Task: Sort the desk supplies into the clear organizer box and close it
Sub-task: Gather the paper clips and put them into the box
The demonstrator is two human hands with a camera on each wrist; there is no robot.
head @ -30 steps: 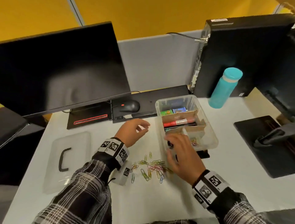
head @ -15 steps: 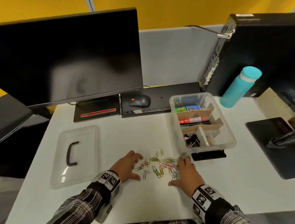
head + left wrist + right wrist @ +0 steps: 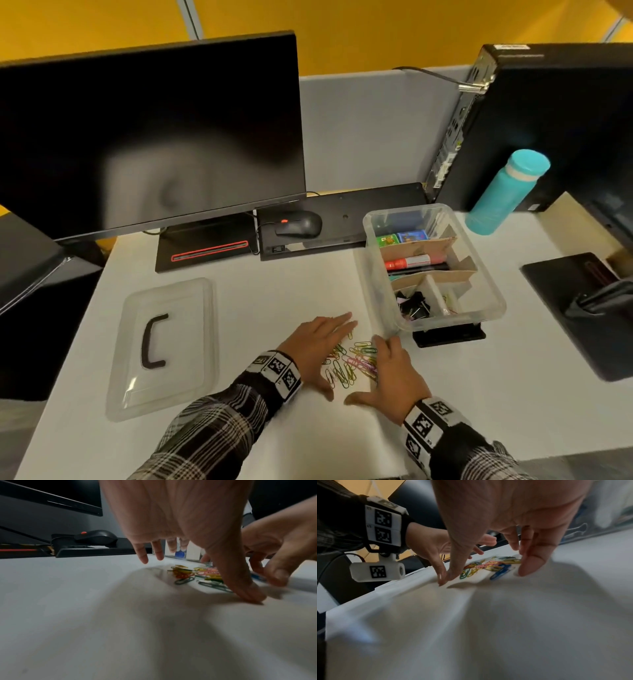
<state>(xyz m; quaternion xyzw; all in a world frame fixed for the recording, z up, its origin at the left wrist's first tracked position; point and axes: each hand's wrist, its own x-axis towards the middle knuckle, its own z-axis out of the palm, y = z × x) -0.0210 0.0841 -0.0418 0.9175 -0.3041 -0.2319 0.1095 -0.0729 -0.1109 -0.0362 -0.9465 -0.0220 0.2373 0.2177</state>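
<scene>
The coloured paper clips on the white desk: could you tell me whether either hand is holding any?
Neither: the left hand and right hand flank the coloured paper clips, fingers open.

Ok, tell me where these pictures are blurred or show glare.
Head view: glare patch on the monitor, paper clips fairly sharp. Left wrist view: left hand and near desk blurred. Right wrist view: right hand soft, organizer box smeared.

My left hand (image 3: 318,346) and right hand (image 3: 390,373) lie flat on the desk (image 3: 274,301) near its front edge, walling in the paper clips (image 3: 352,363). The clear box (image 3: 486,301) blocks the right. The lid (image 3: 164,346) lies near the left edge. Bare desk runs back to the mouse (image 3: 298,224).
</scene>
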